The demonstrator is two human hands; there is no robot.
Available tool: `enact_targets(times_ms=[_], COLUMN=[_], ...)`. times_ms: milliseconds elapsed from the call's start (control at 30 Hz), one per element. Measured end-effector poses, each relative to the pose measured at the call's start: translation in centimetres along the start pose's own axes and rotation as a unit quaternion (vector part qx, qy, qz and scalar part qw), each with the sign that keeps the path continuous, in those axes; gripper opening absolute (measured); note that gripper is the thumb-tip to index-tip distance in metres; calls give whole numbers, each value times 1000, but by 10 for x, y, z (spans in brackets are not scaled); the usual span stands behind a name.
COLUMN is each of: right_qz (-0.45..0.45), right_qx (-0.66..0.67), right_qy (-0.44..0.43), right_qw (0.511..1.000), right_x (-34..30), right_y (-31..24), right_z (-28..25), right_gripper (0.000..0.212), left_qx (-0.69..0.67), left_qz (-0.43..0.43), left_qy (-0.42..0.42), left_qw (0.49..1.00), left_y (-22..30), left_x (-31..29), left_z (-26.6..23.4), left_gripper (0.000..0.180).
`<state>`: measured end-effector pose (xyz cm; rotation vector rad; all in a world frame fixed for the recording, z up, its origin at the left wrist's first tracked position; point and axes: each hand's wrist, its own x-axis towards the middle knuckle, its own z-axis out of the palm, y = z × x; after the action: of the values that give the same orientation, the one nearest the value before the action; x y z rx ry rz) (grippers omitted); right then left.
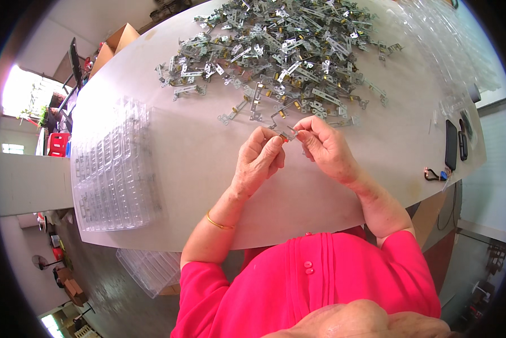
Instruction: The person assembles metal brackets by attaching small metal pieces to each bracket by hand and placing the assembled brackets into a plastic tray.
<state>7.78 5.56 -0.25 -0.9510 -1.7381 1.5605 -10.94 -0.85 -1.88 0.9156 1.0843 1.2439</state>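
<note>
Between the left hand (259,159) and the right hand (327,149) is a small stamped metal bracket (287,133), raised over the counter (208,146). Both hands grasp it, 1 at each end, thumb against index finger. It looks light and stiff, probably slick on its flat faces, with thin edges and projecting arms that could bend if levered; the flat ends seem the best hold, clear of the small orange spot. Just beyond lies a tangled heap of similar brackets (289,62); at left, stacked clear plastic trays (117,186).
</note>
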Motion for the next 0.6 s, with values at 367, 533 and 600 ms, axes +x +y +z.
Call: enact_targets(times_ms=[367, 533, 600], right_qz=[99, 58, -17], right_qx=[186, 106, 56], right_qy=[-90, -87, 17], right_qw=[973, 989, 998], right_x=[5, 4, 3], right_y=[-5, 0, 3], right_z=[-14, -16, -12], right_gripper=[19, 15, 11], left_qx=[49, 65, 62], left_qz=[-7, -26, -41], left_qy=[-66, -110, -125], left_qw=[997, 991, 989], left_y=[3, 7, 10], left_x=[-3, -5, -6], left_z=[2, 5, 7], left_gripper=[20, 20, 21])
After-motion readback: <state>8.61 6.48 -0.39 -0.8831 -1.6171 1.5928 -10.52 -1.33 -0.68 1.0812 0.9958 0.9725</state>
